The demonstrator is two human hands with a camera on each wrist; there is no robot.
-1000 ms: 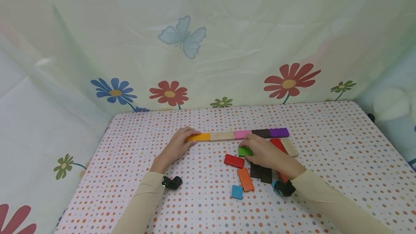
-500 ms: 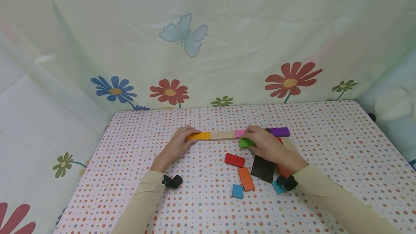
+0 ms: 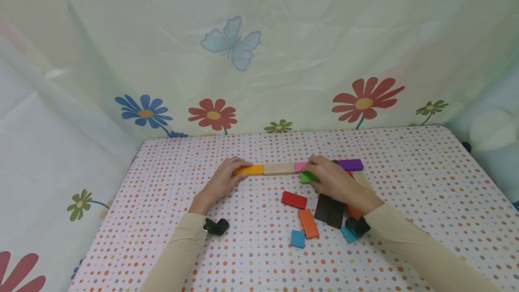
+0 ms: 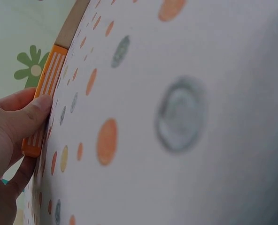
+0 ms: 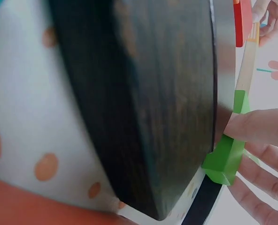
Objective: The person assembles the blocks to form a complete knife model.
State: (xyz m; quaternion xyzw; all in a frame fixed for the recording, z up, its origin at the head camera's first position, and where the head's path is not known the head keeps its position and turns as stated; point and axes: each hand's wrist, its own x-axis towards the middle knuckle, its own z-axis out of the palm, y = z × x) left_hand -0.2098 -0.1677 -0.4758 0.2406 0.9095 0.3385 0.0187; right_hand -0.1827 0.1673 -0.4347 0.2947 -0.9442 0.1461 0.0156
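Observation:
A straight row of flat blocks lies across the table. At its left end, my left hand [image 3: 223,182] holds the yellow-orange block [image 3: 252,170], thumb on its near face in the left wrist view. To the right come a plain wooden block [image 3: 279,169], a pink block [image 3: 299,167], a black block mostly hidden by my right hand, and a purple block [image 3: 351,165]. My right hand [image 3: 334,181] pinches a green block [image 3: 309,177] just in front of the pink one. In the right wrist view the green block [image 5: 226,157] sits between thumb and fingers.
Nearer me lie a red block [image 3: 294,199], an orange block [image 3: 309,223], black blocks [image 3: 330,211] side by side, and two blue blocks, one being a small blue block [image 3: 298,239]. More red and plain blocks lie partly under my right wrist. A printed cloth [image 3: 231,102] hangs behind the table.
My right hand has carried the green block away from me, up close to the row's near side, and is nearly still since. My left hand stays on the yellow-orange block.

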